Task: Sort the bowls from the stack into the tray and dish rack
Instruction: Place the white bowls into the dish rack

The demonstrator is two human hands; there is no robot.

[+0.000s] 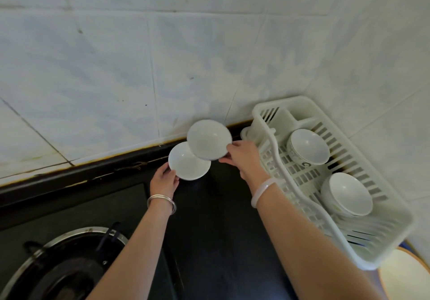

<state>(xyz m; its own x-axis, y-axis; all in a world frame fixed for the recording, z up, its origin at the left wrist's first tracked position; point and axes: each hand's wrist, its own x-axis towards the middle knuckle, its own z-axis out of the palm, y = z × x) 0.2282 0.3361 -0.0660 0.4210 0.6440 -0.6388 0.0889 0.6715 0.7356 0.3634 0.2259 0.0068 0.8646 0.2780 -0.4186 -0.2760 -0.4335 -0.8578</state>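
Observation:
My right hand [243,157] pinches the rim of a white bowl [209,139] lifted above the black counter, a little blurred. Just below and left of it, a second white bowl [186,162] sits near the wall, and my left hand [164,181] grips its near-left rim. To the right stands the white slotted dish rack [349,160]. Two white bowls rest tilted inside it, one toward the back [308,146] and one toward the front [347,194]. I cannot tell whether more bowls lie under the lower one.
A gas stove burner [62,267] with its pan support fills the lower left. The tiled wall [139,67] runs close behind the bowls. A round pale plate or tray [404,276] with a tan rim shows at the bottom right corner, past the rack.

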